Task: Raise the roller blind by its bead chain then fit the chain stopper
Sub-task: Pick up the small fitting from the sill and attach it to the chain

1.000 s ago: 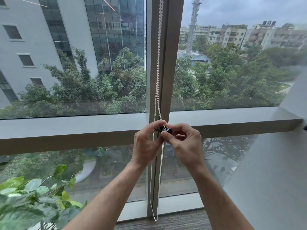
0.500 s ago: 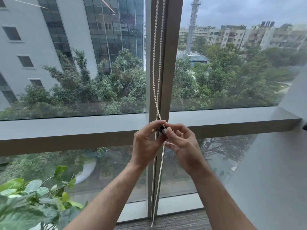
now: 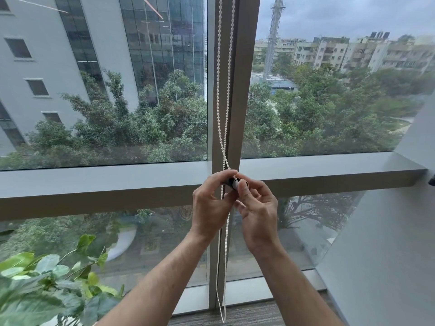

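Item: bead chain (image 3: 220, 95), white, hanging dbl-strand along window mullion (image 3: 237, 67), loop end near floor.
Item: chain stopper (image 3: 233, 183), small, dark, at sill height, on chain.
Left hand (image 3: 209, 205): thumb + forefinger pinched on stopper and chain.
Right hand (image 3: 257, 211): fingertips closed on stopper's other end; other fingers loosely curled.
Blind: not in view; presumably raised already.
Step, est.: fitting stopper. Next: press closed over a bead, w/ chain kept steady; seating not discernible.
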Motion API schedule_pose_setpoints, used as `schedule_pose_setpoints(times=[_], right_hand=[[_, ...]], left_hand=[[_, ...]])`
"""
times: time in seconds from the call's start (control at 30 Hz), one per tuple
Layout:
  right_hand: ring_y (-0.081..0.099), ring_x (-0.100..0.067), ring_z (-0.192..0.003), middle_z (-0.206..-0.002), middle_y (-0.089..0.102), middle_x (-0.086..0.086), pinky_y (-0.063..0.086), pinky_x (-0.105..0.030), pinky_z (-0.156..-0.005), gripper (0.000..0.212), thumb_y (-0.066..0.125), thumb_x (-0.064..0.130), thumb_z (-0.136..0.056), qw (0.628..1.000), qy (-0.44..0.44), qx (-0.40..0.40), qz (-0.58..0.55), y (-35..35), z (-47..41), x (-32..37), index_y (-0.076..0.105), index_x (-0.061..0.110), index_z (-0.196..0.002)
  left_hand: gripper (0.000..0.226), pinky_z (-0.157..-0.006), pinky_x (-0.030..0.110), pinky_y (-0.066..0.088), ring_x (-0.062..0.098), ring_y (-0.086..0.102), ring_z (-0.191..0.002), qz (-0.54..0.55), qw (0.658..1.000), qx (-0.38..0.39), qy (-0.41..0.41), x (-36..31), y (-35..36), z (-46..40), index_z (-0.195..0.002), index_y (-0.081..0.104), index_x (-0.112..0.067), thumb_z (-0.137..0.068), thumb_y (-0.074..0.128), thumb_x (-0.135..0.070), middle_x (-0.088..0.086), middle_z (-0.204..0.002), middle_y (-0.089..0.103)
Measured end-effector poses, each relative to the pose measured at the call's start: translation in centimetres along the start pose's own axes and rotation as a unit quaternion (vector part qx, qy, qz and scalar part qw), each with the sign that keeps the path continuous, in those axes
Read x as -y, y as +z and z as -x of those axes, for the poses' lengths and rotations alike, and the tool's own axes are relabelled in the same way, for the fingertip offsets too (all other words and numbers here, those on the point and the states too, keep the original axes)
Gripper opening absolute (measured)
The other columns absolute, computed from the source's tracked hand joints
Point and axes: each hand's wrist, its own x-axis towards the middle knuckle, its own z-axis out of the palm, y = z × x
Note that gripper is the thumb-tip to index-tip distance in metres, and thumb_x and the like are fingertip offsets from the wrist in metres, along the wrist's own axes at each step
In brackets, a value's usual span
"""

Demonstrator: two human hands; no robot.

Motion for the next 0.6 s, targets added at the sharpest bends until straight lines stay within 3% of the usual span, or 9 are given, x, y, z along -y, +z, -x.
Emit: schedule_pose_setpoints(times=[0.13, 0.23, 0.33, 0.43, 0.5, 0.6], right_hand=[[0.071, -0.024, -0.097, -0.103, 0.073, -0.015, 0.049, -0.048, -0.093, 0.026, 0.080, 0.019, -0.070, 1.000, 0.016, 0.005, -0.013, 0.0, -0.1, 0.1, 0.072, 0.009, -0.093], [0.069, -0.026, -0.100, -0.106, 0.070, -0.015, 0.054, -0.042, -0.087, 0.036, 0.081, 0.021, -0.071, 0.997, 0.045, 0.054, -0.040, 0.0, -0.2, 0.2, 0.068, 0.012, -0.103], [0.067, -0.030, -0.098, -0.105, 0.070, -0.016, 0.052, -0.042, -0.092, 0.050, 0.083, 0.027, -0.075, 0.992, 0.067, 0.095, -0.041, 0.0, -0.1, 0.2, 0.059, 0.015, -0.117], [0.068, -0.030, -0.091, -0.100, 0.071, -0.016, 0.055, -0.037, -0.088, 0.058, 0.086, 0.030, -0.071, 0.991, 0.061, 0.107, -0.058, 0.2, 0.1, 0.1, 0.059, 0.014, -0.119], [0.068, -0.030, -0.090, -0.103, 0.069, -0.017, 0.054, -0.039, -0.090, 0.058, 0.088, 0.029, -0.069, 0.991, 0.051, 0.098, -0.073, 0.2, 0.2, 0.0, 0.061, 0.012, -0.118], [0.066, -0.030, -0.097, -0.110, 0.068, -0.016, 0.052, -0.041, -0.095, 0.053, 0.087, 0.026, -0.071, 0.991, 0.037, 0.088, -0.091, 0.2, 0.1, -0.6, 0.064, 0.011, -0.116]], left_hand=[[0.031, -0.086, 0.048, 0.057, 0.019, 0.072, -0.094, 0.009, 1.000, 0.001, -0.006, -0.3, 0.0, 0.0, -0.106, 0.071, -0.010, -0.076, 0.078, -0.014, 0.006, -0.100, 0.075], [0.030, -0.087, 0.049, 0.056, 0.022, 0.072, -0.094, 0.032, 0.999, -0.006, -0.019, -0.3, -0.1, 0.0, -0.106, 0.070, -0.017, -0.077, 0.078, -0.017, 0.005, -0.100, 0.075], [0.031, -0.082, 0.044, 0.058, 0.028, 0.072, -0.090, 0.081, 0.996, 0.000, -0.028, -0.8, -0.1, 0.2, -0.105, 0.070, -0.019, -0.078, 0.078, -0.005, 0.004, -0.098, 0.075], [0.036, -0.074, 0.033, 0.058, 0.034, 0.071, -0.082, 0.113, 0.993, 0.003, -0.028, -1.5, -0.1, 0.2, -0.104, 0.070, -0.018, -0.078, 0.075, 0.007, 0.006, -0.097, 0.074], [0.036, -0.074, 0.036, 0.059, 0.034, 0.071, -0.082, 0.116, 0.993, 0.008, -0.019, -1.6, -0.1, 0.2, -0.105, 0.070, -0.017, -0.078, 0.075, 0.007, 0.005, -0.100, 0.075], [0.032, -0.083, 0.049, 0.057, 0.029, 0.071, -0.100, 0.106, 0.994, 0.012, -0.006, -1.2, -0.2, 0.3, -0.106, 0.070, -0.017, -0.078, 0.077, -0.003, 0.009, -0.109, 0.074]])
